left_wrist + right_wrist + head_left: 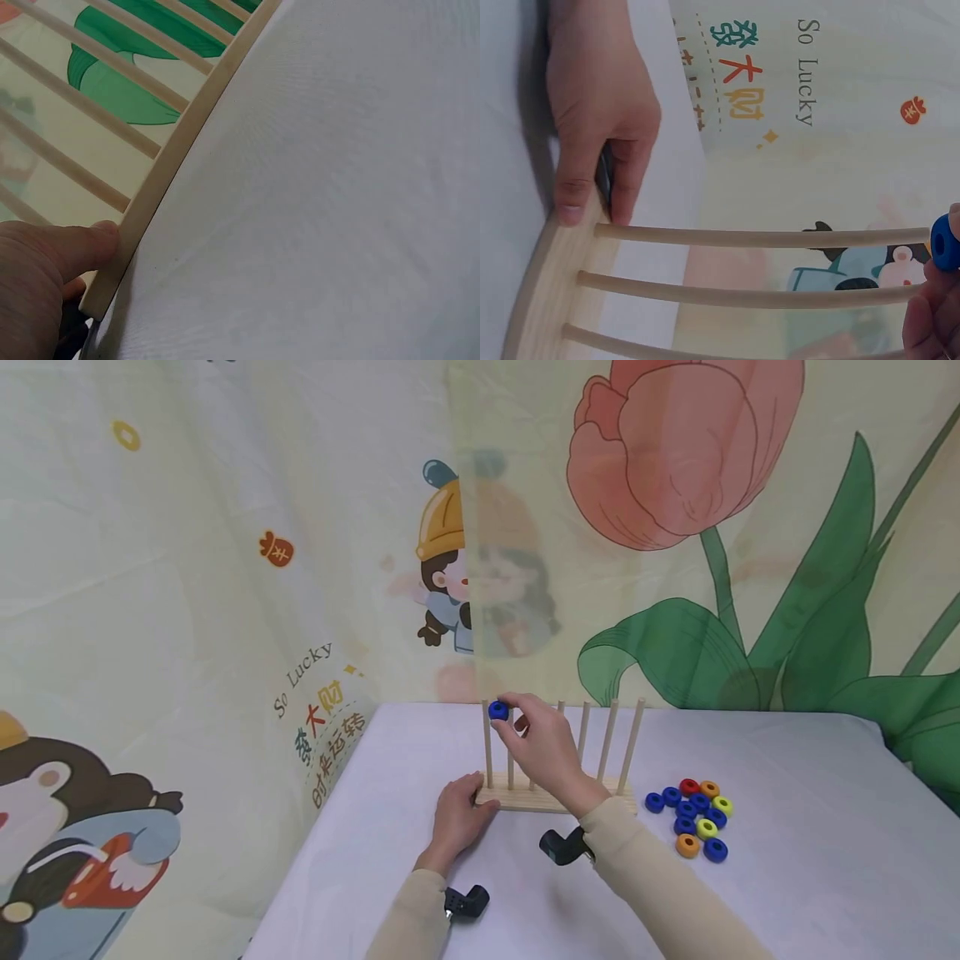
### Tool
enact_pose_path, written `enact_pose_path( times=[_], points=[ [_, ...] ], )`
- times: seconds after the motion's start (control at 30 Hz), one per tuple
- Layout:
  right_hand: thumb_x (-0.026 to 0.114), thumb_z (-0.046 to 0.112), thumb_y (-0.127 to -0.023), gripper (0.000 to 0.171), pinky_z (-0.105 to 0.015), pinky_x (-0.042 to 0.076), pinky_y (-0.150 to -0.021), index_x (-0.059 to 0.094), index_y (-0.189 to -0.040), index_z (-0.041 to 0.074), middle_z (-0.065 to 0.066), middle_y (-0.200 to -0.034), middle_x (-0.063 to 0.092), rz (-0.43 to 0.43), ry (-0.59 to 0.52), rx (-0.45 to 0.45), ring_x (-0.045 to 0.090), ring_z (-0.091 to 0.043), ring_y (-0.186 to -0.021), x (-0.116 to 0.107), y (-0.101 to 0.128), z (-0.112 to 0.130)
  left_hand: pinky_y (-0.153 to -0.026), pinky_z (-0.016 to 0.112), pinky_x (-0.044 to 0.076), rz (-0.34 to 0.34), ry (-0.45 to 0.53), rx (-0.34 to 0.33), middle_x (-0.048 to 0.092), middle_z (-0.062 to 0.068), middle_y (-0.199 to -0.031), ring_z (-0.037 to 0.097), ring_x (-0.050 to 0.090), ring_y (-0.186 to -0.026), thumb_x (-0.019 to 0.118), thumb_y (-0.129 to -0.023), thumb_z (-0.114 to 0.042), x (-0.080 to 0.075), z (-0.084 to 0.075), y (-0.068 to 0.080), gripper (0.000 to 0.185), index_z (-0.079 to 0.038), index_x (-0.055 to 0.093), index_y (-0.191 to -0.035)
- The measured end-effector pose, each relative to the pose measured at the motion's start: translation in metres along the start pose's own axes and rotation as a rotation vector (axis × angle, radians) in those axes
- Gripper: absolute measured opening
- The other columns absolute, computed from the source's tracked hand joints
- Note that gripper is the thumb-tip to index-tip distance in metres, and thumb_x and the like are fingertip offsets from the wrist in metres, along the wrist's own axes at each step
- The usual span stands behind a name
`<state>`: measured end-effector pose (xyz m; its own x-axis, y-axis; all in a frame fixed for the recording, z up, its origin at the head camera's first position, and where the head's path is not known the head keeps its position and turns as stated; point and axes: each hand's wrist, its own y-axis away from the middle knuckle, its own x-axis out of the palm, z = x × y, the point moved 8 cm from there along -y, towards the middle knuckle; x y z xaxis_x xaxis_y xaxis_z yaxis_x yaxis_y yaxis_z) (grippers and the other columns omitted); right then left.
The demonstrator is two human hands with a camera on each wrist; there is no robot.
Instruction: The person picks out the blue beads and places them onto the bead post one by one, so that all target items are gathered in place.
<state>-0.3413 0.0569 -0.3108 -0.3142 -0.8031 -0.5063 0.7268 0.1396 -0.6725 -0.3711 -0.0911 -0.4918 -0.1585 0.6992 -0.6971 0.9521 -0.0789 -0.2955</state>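
My right hand (553, 750) pinches a blue ring bead (496, 716) between thumb and fingers, high by the tops of the leftmost pegs. In the right wrist view this blue bead (943, 247) is right at the tip of the end peg (765, 238). My left hand (459, 820) grips the left end of a wooden peg rack (517, 803), a flat base with several upright pegs. Seen from the left wrist, the thumb (94, 244) presses the front edge of the base, while the other fingers are mostly hidden behind it.
Right of the rack, several loose beads lie on the white-covered table (817, 852): blue (716, 850), orange (687, 846), yellow (707, 830) and red (688, 787). Printed curtains (517, 677) hang behind and to the left of the table.
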Motion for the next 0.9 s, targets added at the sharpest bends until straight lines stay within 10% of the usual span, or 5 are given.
enact_pose_path(
  times=[0.9],
  points=[
    [0.071, 0.022, -0.090, 0.035, -0.025, 0.045, -0.050, 0.067, -0.122, 0.008, -0.005, -0.108, 0.072, 0.044, 0.008, 0.117, 0.054, -0.011, -0.061, 0.022, -0.030, -0.006, -0.112, 0.050, 0.035, -0.025, 0.005, 0.003, 0.062, 0.016, -0.131, 0.033, 0.053, -0.126, 0.070, -0.087, -0.017, -0.001, 0.000, 0.000, 0.047, 0.002, 0.061, -0.130]
  ],
)
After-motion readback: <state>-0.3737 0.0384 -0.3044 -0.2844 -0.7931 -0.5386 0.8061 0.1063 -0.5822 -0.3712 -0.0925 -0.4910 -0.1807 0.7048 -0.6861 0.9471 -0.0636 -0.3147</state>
